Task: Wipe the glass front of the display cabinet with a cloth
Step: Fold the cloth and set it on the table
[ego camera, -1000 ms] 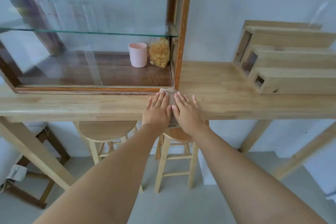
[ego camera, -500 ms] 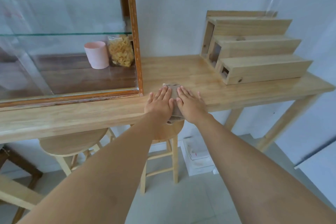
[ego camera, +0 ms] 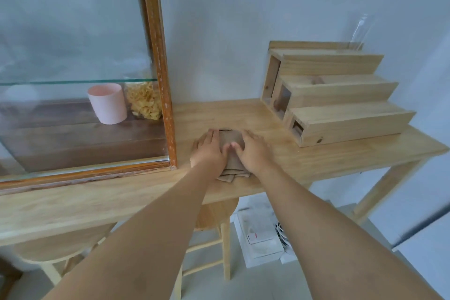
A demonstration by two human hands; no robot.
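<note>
Cloth [ego camera: 231, 143] folded on wooden table [ego camera: 316, 158], left hand [ego camera: 210, 151] and right hand [ego camera: 253, 151] pressed flat on it, fingers open, display cabinet [ego camera: 160, 80] just beside

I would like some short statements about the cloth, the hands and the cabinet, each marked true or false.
1. Both hands, left hand and right hand, lie flat on the brown cloth. True.
2. The cloth is touching the cabinet glass. False: it lies on the wooden table, right of the cabinet.
3. A pink cup stands inside the cabinet. True.
4. The stepped wooden rack is inside the cabinet. False: it stands on the table.
</note>
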